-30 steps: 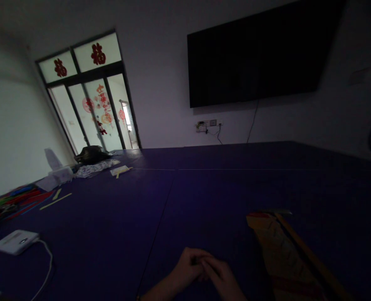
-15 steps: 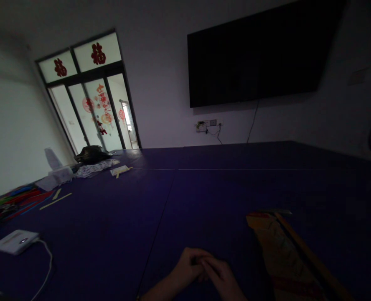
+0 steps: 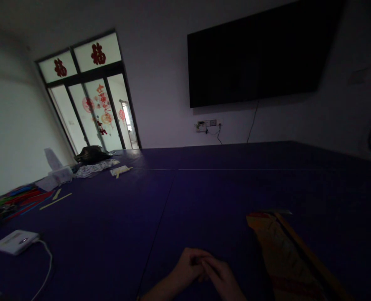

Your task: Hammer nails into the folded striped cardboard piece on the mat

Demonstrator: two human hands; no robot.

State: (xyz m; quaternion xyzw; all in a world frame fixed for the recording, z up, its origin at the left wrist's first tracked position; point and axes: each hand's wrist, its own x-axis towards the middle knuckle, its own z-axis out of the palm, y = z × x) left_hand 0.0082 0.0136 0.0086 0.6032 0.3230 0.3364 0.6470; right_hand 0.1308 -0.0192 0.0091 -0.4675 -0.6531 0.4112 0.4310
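Note:
My left hand (image 3: 188, 264) and my right hand (image 3: 219, 274) rest together on the dark purple tabletop (image 3: 116, 234), close to the near edge of the view. Both are closed, the fingers curled and meeting at the tips. Whether anything small sits between them is hidden in the dim light. To the right of my right hand, and apart from it, lies a yellow-brown packet (image 3: 279, 255) with red parts, running out of the bottom of the view.
A white box-shaped device (image 3: 16, 241) with a white cable (image 3: 50, 259) lies at left. Beyond it are coloured strips (image 3: 29, 200), a pale yellow strip (image 3: 55, 201), a small white pad (image 3: 119, 170) and a black bag (image 3: 92, 154). A seam (image 3: 160, 217) crosses the tabletop.

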